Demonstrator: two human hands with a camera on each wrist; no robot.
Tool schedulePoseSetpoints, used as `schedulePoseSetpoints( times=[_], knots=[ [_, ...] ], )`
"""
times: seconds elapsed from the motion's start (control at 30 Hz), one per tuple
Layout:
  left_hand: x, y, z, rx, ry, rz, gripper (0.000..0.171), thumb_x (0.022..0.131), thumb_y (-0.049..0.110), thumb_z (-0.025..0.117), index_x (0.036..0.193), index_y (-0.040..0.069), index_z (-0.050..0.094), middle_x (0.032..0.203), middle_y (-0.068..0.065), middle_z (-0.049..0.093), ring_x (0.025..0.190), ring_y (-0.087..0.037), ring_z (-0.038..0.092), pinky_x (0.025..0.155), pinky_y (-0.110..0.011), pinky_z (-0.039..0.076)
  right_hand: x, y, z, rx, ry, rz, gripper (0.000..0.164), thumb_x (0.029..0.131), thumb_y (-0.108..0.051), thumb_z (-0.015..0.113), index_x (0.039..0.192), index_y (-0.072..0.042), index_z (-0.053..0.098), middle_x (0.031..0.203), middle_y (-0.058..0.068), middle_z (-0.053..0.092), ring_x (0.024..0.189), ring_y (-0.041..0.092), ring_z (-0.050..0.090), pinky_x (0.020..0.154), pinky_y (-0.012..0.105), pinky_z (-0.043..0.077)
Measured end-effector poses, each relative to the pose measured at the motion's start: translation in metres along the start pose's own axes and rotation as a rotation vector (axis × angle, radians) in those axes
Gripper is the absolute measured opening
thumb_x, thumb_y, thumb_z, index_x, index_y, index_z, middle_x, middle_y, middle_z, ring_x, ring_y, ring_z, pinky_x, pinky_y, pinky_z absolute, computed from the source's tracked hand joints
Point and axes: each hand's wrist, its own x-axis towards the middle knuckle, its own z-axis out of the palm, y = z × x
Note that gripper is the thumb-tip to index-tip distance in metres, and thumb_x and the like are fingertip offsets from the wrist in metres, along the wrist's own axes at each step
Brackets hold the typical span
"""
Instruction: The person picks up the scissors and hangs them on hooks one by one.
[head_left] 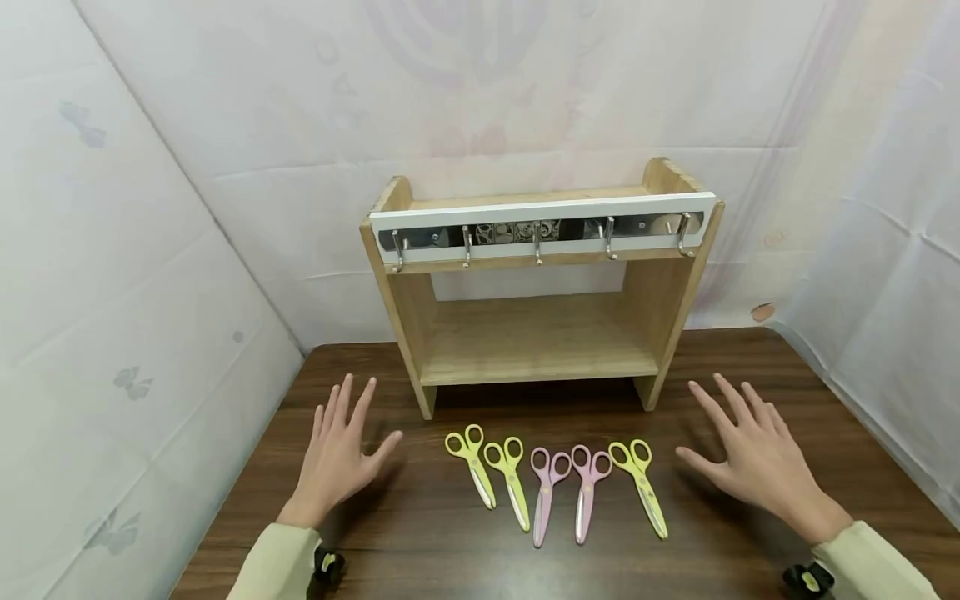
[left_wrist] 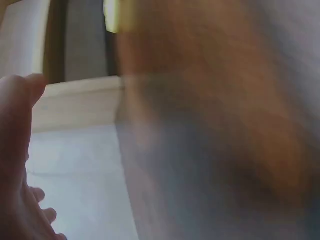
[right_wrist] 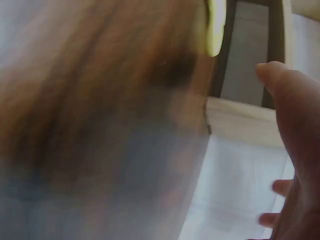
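Several pairs of scissors lie in a row on the dark wooden table, handles toward the shelf. From the left come yellow-green scissors (head_left: 472,467), a second yellow-green pair (head_left: 512,483), pink scissors (head_left: 547,496), another pink pair (head_left: 588,493) and yellow-green scissors (head_left: 642,487) at the right end. To the left of the row, my left hand (head_left: 337,458) is spread with straight fingers, holding nothing. My right hand (head_left: 757,454) is spread likewise on the other side, apart from the scissors. Both wrist views show a thumb and fingertips, with a blurred tabletop.
Behind the scissors stands a light wooden shelf (head_left: 540,342). A white hook rail (head_left: 562,247) with several metal hooks runs across its upper front. White cloth walls (head_left: 480,100) enclose the table (head_left: 420,550) at the back and sides.
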Motion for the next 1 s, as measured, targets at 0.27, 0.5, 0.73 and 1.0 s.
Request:
schedulePoseSetpoints(
  times=[0.27, 0.5, 0.73, 1.0],
  knots=[
    [0.047, 0.016, 0.0, -0.242, -0.068, -0.071, 0.093, 0.1, 0.048, 0.064, 0.167, 0.019, 0.006, 0.17, -0.02, 0.006, 0.152, -0.048, 0.017, 0.114, -0.072, 0.028, 0.011, -0.027, -0.013, 0.067, -0.184, 0.003, 0.085, 0.087, -0.056, 0.078, 0.156, -0.021, 0.043, 0.141, 0.021, 0.054, 0.111, 0.048, 0.06, 0.059, 0.058, 0.054],
    [0.07, 0.024, 0.013, -0.423, -0.082, -0.094, 0.094, 0.101, 0.043, 0.065, 0.167, 0.018, 0.003, 0.17, -0.016, 0.016, 0.147, -0.045, 0.035, 0.114, -0.065, 0.034, 0.013, -0.051, -0.012, 0.177, -0.299, 0.052, 0.068, 0.089, -0.047, 0.079, 0.141, -0.012, 0.056, 0.101, 0.009, 0.068, 0.081, 0.03, 0.069, 0.047, 0.045, 0.051],
    [0.082, 0.034, 0.019, -0.486, -0.106, -0.155, 0.088, 0.101, 0.047, 0.064, 0.165, 0.01, 0.016, 0.155, -0.023, 0.045, 0.135, -0.042, 0.051, 0.107, -0.061, 0.045, 0.011, -0.073, -0.007, 0.262, -0.444, 0.148, 0.039, 0.089, -0.046, 0.079, 0.107, -0.015, 0.062, 0.073, -0.007, 0.054, 0.057, 0.013, 0.049, 0.043, 0.034, 0.038],
    [0.086, 0.04, 0.024, -0.539, -0.086, -0.146, 0.067, 0.103, 0.038, 0.065, 0.155, 0.008, 0.036, 0.132, -0.025, 0.064, 0.117, -0.039, 0.066, 0.093, -0.056, 0.057, 0.003, -0.083, -0.004, 0.229, -0.549, 0.219, 0.044, 0.083, -0.051, 0.082, 0.084, -0.02, 0.051, 0.068, -0.002, 0.047, 0.058, 0.018, 0.046, 0.047, 0.035, 0.035]
  ],
)
